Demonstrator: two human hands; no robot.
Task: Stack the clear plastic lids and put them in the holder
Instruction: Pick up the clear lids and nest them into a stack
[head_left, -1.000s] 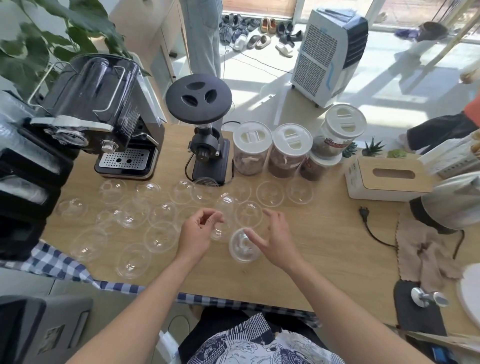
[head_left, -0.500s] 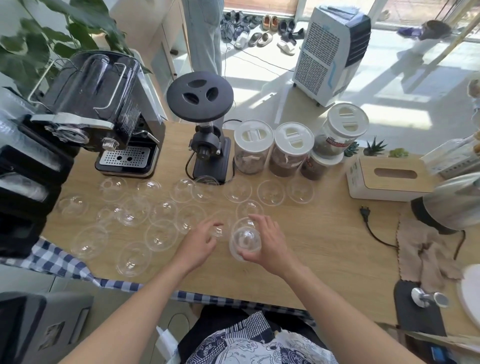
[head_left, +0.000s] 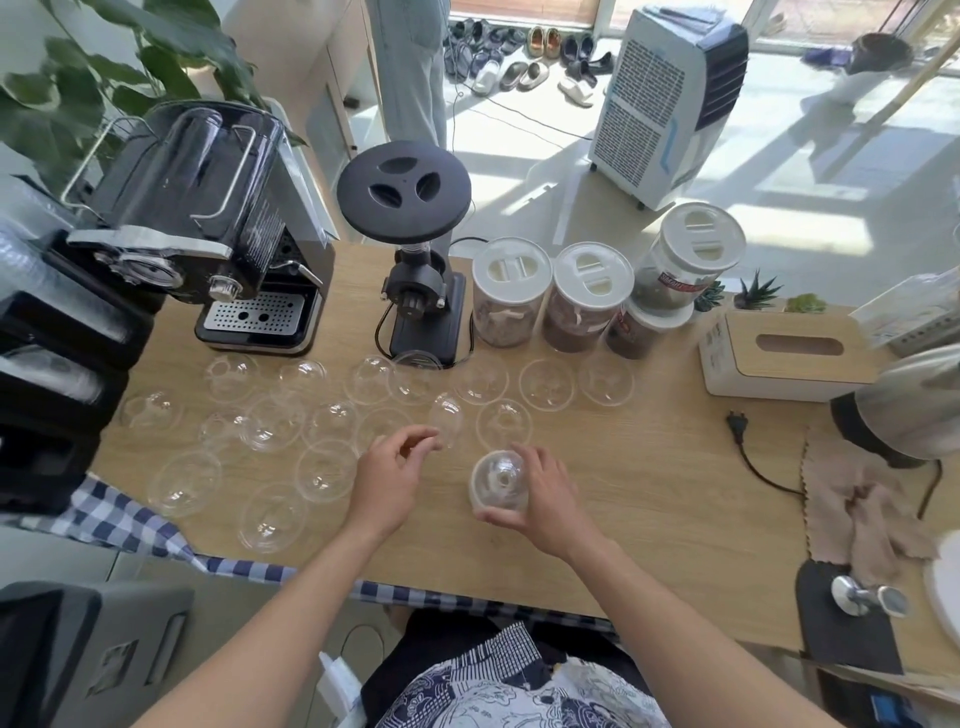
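Note:
Several clear dome lids (head_left: 322, 470) lie spread over the left and middle of the wooden table (head_left: 649, 499). My right hand (head_left: 548, 501) grips a small stack of nested clear lids (head_left: 498, 479) just above the table, dome side facing me. My left hand (head_left: 389, 475) is beside it to the left, its fingertips pinched on the rim of a single clear lid (head_left: 448, 418) that is tilted up off the table. A black rack (head_left: 52, 364) stands at the far left edge; I cannot tell whether it is the holder.
Along the back stand an espresso machine (head_left: 234, 234), a black grinder (head_left: 415, 291) and white-capped jars (head_left: 511, 296). A tissue box (head_left: 789, 353), a plug and cord (head_left: 737, 421), a beige cloth (head_left: 862, 509) and a tamper (head_left: 862, 597) occupy the right side. A checked cloth (head_left: 114, 514) hangs at the front left.
My left hand went down onto a lid and has now lifted it by the rim. My right hand closed around the stack and holds it slightly nearer me.

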